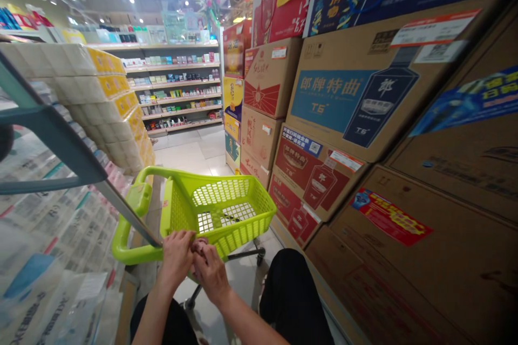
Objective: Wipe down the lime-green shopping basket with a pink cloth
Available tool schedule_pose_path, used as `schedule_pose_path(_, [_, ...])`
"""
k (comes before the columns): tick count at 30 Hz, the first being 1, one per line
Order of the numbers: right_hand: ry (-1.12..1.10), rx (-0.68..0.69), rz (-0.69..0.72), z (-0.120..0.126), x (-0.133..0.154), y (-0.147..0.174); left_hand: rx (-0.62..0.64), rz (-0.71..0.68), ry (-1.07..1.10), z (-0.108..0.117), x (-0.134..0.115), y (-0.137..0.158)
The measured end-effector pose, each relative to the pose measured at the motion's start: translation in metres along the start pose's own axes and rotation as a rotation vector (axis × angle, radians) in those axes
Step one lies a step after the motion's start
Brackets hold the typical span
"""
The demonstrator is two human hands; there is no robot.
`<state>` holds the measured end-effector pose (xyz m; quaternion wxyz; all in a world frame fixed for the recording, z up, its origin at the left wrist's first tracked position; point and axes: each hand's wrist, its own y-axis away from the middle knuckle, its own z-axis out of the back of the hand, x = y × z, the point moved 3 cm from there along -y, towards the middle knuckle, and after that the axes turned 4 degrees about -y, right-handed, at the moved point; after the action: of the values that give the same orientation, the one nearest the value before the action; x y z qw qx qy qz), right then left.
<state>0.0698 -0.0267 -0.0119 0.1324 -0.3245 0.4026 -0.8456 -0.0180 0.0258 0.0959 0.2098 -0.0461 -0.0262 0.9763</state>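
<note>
My left hand [177, 259] and my right hand [212, 274] are close together at the near side of a lime-green shopping cart [243, 226]. Between their fingertips shows a small crumpled brownish-pink thing [199, 246], too small and covered to name. My right fingers are closed on it in a pinch. The left fingers curl beside it, over the cart's near edge, and hide what they grip. A grey metal pole [129, 213] slants down from the upper left to beside my left hand. No goods show in the cart's latticed basket.
Stacked liquor cartons [332, 94] wall in the right side. Paper-roll packs [101, 91] are piled at the left, with wrapped tissue packs [52, 291] nearer. Shelves of small goods [182, 91] stand at the back, beyond the tiled floor [202, 151]. My bent knee [293, 291] is beside the cart.
</note>
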Motion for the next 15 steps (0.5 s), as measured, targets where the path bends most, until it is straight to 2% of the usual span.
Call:
schedule_pose_path(2, [0.073,0.004,-0.076,0.014,-0.033,0.008,-0.011,0.012,-0.016,-0.002,0.001,0.001])
schedule_pose_path(3, [0.109,-0.030,-0.170,0.024,-0.053,0.013,-0.020,0.019,-0.025,-0.003,0.001,0.001])
schedule_pose_path(5, [0.186,-0.149,-0.380,0.044,-0.091,0.022,-0.044,0.028,-0.043,-0.005,0.002,0.000])
schedule_pose_path(7, [0.231,-0.273,-0.523,0.058,-0.113,0.029,-0.061,0.044,-0.062,-0.007,0.003,-0.002])
schedule_pose_path(10, [0.169,-0.330,-0.515,0.050,-0.107,0.031,-0.066,0.067,-0.072,-0.009,0.003,-0.004])
schedule_pose_path(15, [-0.034,-0.179,-0.315,-0.004,-0.051,0.033,-0.041,0.063,-0.058,-0.005,0.000,-0.003])
